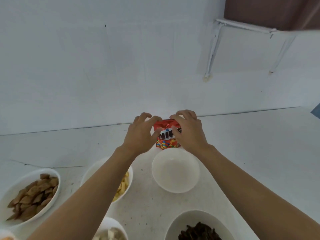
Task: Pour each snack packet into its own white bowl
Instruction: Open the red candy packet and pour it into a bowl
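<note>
Both of my hands are out in front of me, the left hand (141,131) and the right hand (187,129) pinching the upper corners of a red snack packet (167,135) between thumbs and curled fingers, so each hand is closed on it from its own side. Nearest to me, at the bottom edge, sits a white bowl of dark snacks (199,227) on my right, and a white bowl of pale chunks (110,230) shows partly under my left forearm. Farther out on the left is a white bowl of brown pieces (32,194), and beside it, mostly hidden by my left arm, a white bowl of yellow sticks (123,186). Beyond those, between my forearms, stands the empty white bowl (175,170), with nothing in it. The packet stands upright just behind that bowl's far rim, its lower edge close to the rim; I cannot tell whether it touches the white table (251,144) or is lifted off it, nor whether its top is already torn. Colourful candies are printed low on its front. Behind everything rises a pale wall (103,66), with a white bracket (213,47) up at the right.
</note>
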`<state>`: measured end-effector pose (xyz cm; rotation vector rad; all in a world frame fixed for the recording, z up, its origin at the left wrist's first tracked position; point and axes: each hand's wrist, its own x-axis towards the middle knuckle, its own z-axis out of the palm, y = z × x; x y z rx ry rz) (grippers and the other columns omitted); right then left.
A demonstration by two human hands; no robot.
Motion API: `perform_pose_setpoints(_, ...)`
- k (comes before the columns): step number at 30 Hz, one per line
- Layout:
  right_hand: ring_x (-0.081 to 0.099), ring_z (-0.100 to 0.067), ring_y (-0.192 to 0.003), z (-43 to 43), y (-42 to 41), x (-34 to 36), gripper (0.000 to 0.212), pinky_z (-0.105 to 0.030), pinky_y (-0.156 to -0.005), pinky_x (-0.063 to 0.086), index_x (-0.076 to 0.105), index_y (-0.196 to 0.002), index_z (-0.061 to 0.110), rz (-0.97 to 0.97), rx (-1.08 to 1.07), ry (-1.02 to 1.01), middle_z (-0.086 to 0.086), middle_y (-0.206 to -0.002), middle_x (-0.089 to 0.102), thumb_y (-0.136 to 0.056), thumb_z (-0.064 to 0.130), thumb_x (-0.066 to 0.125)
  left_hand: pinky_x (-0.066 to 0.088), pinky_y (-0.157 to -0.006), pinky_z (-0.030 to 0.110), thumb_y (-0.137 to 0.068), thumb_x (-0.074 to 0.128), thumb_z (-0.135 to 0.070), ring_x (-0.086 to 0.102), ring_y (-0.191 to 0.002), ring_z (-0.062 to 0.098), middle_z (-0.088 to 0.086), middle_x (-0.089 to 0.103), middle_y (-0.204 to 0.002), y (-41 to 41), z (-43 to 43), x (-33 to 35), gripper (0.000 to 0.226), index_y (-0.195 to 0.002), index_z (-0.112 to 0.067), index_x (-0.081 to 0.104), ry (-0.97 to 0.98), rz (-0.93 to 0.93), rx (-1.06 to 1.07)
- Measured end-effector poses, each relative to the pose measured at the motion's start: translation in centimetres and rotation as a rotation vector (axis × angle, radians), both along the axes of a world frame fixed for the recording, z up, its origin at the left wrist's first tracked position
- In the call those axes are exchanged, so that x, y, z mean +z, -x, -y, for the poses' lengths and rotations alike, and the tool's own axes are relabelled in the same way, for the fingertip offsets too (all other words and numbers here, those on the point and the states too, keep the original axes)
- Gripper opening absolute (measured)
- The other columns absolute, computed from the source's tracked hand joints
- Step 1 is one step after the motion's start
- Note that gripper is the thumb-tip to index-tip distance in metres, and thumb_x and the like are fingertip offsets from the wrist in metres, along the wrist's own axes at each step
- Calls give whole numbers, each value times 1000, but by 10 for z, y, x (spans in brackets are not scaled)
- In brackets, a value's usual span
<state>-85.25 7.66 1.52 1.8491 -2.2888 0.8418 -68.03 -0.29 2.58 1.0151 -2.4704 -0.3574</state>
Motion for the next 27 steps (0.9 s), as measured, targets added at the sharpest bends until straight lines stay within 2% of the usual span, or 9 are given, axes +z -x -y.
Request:
perform_pose_setpoints(3, 45, -21, -125, 10, 3, -8, 33, -43, -98, 46, 59, -130, 24, 24, 7, -41, -1, -127, 57, -97, 23, 58, 48, -104, 46, -102, 54, -36, 51, -130, 27, 4, 51, -146, 14, 9, -10, 41, -143, -31, 52, -44, 32, -3)
perform_pose_setpoints(5, 51, -22, -113, 14, 5, -11, 31, -38, -90, 51, 57, -128, 23, 63, 37, -38, -3, -118, 58, -98, 16, 58, 52, -98, 41, -103, 54, -32, 58, -120, 25, 4, 59, -137, 21, 12, -16, 40, -142, -29, 51, -53, 25, -18)
perform_pose_setpoints(8, 52, -22, -103, 17, 5, -11, 27, -32, -85, 49, 59, -122, 17, 105, 58, -7, -7, -110, 59, -97, 5, 55, 57, -84, 34, -102, 56, -24, 66, -101, 22, 3, 67, -118, 25, 14, -21, 32, -134, -25, 55, -47, -37, -16)
perform_pose_setpoints(11, 52, -24, -98, 18, -1, -7, 25, -33, -80, 49, 60, -112, 11, 121, 78, 28, -8, -103, 59, -93, -2, 52, 60, -77, 37, -101, 56, -14, 67, -94, 24, 5, 69, -111, 20, 15, -17, 23, -122, -18, 63, -10, -106, -11)
perform_pose_setpoints(15, 50, -24, -92, 22, -18, 2, 15, -36, -74, 51, 57, -101, 9, 96, 112, 93, -7, -96, 58, -91, -2, 51, 59, -72, 42, -97, 59, -6, 66, -85, 24, 4, 69, -100, 4, 19, -6, 17, -106, -14, 71, 47, -193, -8)
perform_pose_setpoints(21, 50, -20, -90, 36, -60, 35, 12, -25, -72, 44, 60, -97, 9, 88, 187, 271, -6, -94, 60, -94, 1, 52, 59, -70, 44, -96, 58, -2, 65, -83, 21, 1, 67, -96, -49, 26, 30, 21, -105, -16, 71, 160, -290, 25)
perform_pose_setpoints(27, 54, -18, -92, 58, -143, 69, 14, -31, -73, 51, 61, -101, 15, 86, 304, 405, 0, -95, 61, -93, 5, 55, 57, -71, 46, -94, 58, 1, 64, -84, 22, 1, 66, -94, -144, 29, 74, 23, -101, -15, 72, 252, -352, 83)
